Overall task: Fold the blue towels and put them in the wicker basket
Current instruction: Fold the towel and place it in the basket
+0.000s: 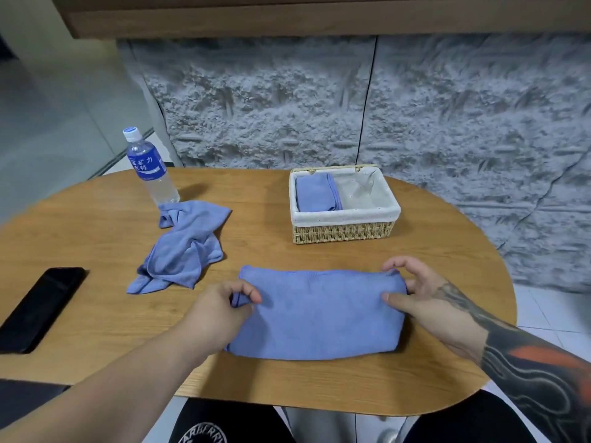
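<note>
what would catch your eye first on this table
The left hand and right hand pinch the ends of a half-folded blue towel near the front edge of the wooden table. A crumpled blue towel lies behind it to the left, and the lined wicker basket at the back right holds one folded towel.

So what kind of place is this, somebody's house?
Probably a home, perhaps a dining corner: a wooden table by a stone-look wall, a tiled floor, and a blue towel being folded near a wicker basket.
</note>
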The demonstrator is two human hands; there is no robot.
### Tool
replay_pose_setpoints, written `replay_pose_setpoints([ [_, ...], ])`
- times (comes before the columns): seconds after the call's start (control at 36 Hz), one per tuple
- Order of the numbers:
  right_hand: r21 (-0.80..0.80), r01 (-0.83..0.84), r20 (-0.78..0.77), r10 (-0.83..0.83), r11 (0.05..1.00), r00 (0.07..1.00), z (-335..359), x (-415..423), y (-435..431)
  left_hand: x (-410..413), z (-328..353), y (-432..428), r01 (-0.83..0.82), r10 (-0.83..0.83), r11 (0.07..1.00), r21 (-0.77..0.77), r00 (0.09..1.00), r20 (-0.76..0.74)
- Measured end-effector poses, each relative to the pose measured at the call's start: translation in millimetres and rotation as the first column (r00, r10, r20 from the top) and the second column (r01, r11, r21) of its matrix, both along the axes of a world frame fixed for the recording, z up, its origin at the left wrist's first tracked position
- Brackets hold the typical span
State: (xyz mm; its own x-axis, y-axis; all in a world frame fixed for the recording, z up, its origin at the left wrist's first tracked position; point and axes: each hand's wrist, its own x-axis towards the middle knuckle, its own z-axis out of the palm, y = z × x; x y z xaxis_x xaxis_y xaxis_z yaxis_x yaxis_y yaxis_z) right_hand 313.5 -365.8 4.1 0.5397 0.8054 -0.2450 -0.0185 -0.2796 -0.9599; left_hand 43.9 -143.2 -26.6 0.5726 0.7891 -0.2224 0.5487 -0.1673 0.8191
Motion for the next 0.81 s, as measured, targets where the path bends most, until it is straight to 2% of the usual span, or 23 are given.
replay_pose_setpoints([
  [0.08,0.065,0.108,-0.033,-0.106,0.992,0.994,1,-2,3,0,1,3,-0.033,0.035,0.999,-0.037,0.998,0.058],
  [0.17,0.095,0.165,-0.142,-0.150,0.982,0.978,4,1,5,0,5,5,-0.047,0.059,0.996,-0.080,0.986,0.157],
  [0.25,0.100,0.155,-0.263,-0.124,0.983,0.957,8,2,6,-1,9,5,-0.055,0.084,0.991,-0.124,0.967,0.239],
  [0.33,0.044,0.108,-0.319,-0.088,0.993,0.944,4,3,6,-4,12,4,-0.050,0.108,0.975,-0.216,0.957,0.268],
  [0.42,-0.059,0.039,-0.311,-0.056,0.997,0.949,-2,5,2,-7,12,4,-0.003,0.069,0.961,-0.278,0.971,0.228],
  [0.5,-0.121,0.053,-0.216,-0.079,0.991,0.973,-4,5,-3,-11,12,6,0.042,0.020,0.942,-0.333,0.984,0.180],
  [0.58,-0.128,0.221,-0.162,-0.240,0.967,0.957,-8,5,-3,-16,7,12,0.044,-0.017,0.961,-0.271,0.995,0.102],
  [0.64,-0.131,0.314,-0.224,-0.336,0.940,0.915,-12,4,-3,-16,5,14,0.051,-0.046,0.980,-0.191,0.999,0.029],
  [0.72,-0.109,0.327,-0.354,-0.344,0.939,0.870,-13,-3,-5,-13,4,12,0.058,-0.063,0.993,-0.102,0.997,-0.050],
  [0.81,-0.135,0.298,-0.273,-0.324,0.945,0.906,-19,-9,-8,-9,4,8,0.104,-0.088,0.989,0.105,0.985,-0.151],
])
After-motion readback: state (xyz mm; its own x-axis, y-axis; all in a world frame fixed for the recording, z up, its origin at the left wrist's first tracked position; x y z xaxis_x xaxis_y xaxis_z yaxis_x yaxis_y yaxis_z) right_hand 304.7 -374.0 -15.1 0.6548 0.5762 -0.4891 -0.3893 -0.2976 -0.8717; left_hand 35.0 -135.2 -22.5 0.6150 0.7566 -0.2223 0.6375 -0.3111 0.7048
